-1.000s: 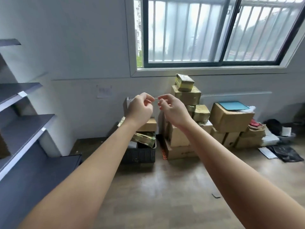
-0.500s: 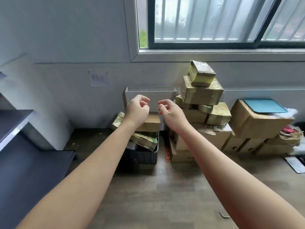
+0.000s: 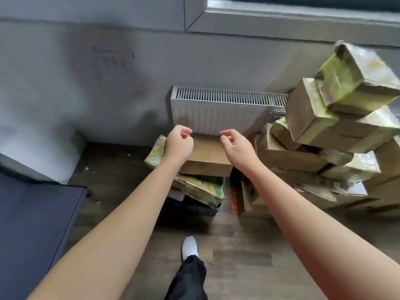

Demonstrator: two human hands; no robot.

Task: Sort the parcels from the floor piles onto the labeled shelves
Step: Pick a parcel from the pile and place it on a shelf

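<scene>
Just in front of the radiator, low against its white face, a flat brown box lies on top of a small pile of parcels. Both hands hover over this box, apart from each other and holding nothing. The left hand is above the box's left end, its fingers loosely curled toward the palm. The right hand is above the right end, fingers loosely hooked; whether either hand touches the cardboard cannot be told.

Left of the radiator's lower corner, a green-wrapped parcel leans beside the box. Another green parcel lies tilted beneath the box, resting in a dark crate on the wooden floor.

Right of the radiator a taller stack of parcels rises, covering the radiator's right end. A small green-taped parcel sits on top of it, and plain brown cartons lie lower down. Between the crate and that stack, an orange patterned strip stands on edge.

Far left of the radiator, a dark shelf board reaches the picture's edge. Nearest the camera, a white shoe and a dark trouser leg point toward the radiator.
</scene>
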